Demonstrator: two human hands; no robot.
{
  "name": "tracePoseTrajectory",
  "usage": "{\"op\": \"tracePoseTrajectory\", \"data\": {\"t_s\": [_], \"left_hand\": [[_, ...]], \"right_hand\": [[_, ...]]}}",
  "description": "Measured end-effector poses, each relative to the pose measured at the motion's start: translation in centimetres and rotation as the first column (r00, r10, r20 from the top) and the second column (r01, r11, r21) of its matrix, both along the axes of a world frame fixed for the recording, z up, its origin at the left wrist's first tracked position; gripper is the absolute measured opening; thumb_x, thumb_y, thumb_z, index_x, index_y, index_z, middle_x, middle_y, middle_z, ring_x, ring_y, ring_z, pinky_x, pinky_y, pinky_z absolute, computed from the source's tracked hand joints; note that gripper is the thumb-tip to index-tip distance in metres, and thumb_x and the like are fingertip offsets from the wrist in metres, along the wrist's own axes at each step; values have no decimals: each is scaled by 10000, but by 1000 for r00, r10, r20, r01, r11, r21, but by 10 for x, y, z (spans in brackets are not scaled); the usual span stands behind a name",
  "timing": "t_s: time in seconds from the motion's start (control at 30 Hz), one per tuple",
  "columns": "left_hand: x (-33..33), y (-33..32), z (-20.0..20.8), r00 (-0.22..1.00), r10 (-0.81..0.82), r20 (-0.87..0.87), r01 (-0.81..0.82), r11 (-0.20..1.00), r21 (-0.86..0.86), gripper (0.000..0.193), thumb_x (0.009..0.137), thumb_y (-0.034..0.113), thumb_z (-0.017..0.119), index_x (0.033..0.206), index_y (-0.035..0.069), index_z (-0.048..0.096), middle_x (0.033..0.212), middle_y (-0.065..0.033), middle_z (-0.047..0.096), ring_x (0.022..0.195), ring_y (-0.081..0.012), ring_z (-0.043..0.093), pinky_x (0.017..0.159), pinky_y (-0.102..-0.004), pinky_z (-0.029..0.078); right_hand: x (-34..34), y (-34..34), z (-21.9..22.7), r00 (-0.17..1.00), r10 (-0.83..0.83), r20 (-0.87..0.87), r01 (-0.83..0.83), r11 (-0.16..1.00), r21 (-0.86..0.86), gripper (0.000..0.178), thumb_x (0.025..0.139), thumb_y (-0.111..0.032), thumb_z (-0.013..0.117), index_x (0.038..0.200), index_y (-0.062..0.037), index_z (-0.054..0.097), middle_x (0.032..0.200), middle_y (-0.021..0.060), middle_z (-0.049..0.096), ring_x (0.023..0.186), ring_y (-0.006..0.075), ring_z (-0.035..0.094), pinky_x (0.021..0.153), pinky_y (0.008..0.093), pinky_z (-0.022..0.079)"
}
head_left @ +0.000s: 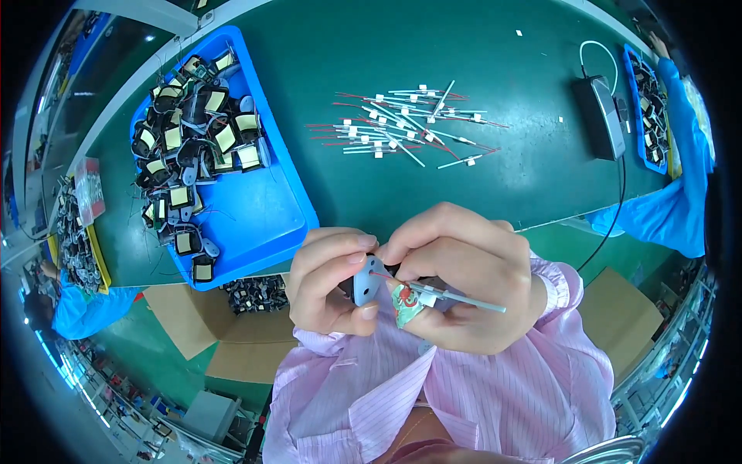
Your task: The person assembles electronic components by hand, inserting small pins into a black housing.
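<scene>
My left hand [332, 280] pinches a small grey and black wound part [363, 284] between thumb and fingers, close to my chest. My right hand [464, 274] grips the same part from the right and holds a thin sleeved wire [456, 296] with a red lead that points at the part. Both hands touch each other above the front edge of the green table [433, 46]. A loose pile of similar sleeved wires [406, 124] lies on the table beyond my hands.
A blue tray [267, 213] with several black and yellow wound parts stands at the left. A black box with a cable [599, 116] sits at the right, by another person's blue sleeve [672, 209] and blue tray [648, 108]. A cardboard box [224, 321] is below the table.
</scene>
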State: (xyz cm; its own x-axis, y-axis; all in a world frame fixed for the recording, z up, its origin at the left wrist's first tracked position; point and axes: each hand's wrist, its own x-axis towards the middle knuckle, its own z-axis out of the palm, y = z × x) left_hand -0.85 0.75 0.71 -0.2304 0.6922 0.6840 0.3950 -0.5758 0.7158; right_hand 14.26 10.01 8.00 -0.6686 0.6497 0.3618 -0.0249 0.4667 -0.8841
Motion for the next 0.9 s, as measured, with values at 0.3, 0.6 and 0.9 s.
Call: {"op": "tracePoseTrajectory", "data": {"t_s": [0.3, 0.6, 0.9], "left_hand": [[0, 1, 0, 999, -29, 21, 29, 1000, 2, 434, 835, 293, 680, 1058, -63, 572, 993, -225, 612, 781, -301, 636, 632, -355, 532], [1, 2, 0, 996, -43, 73, 42, 999, 17, 428, 851, 297, 655, 1057, -68, 565, 960, -224, 608, 761, -294, 632, 616, -342, 521], [0, 2, -2, 995, -50, 84, 48, 999, 19, 444, 858, 312, 644, 1053, -76, 556, 952, -233, 606, 747, -290, 628, 608, -341, 517]], "right_hand": [[-2, -1, 1, 999, -9, -35, 6, 997, -80, 214, 539, 58, 627, 733, -1, 558, 850, 88, 582, 585, 191, 595, 478, 289, 477], [-1, 3, -4, 998, 36, -54, -42, 991, -126, 153, 655, -14, 744, 776, 26, 658, 871, 141, 644, 648, 152, 627, 518, 240, 475], [-3, 1, -4, 998, 27, -59, -35, 990, -138, 162, 642, -7, 735, 780, 25, 657, 871, 145, 644, 654, 161, 629, 526, 245, 482]]}}
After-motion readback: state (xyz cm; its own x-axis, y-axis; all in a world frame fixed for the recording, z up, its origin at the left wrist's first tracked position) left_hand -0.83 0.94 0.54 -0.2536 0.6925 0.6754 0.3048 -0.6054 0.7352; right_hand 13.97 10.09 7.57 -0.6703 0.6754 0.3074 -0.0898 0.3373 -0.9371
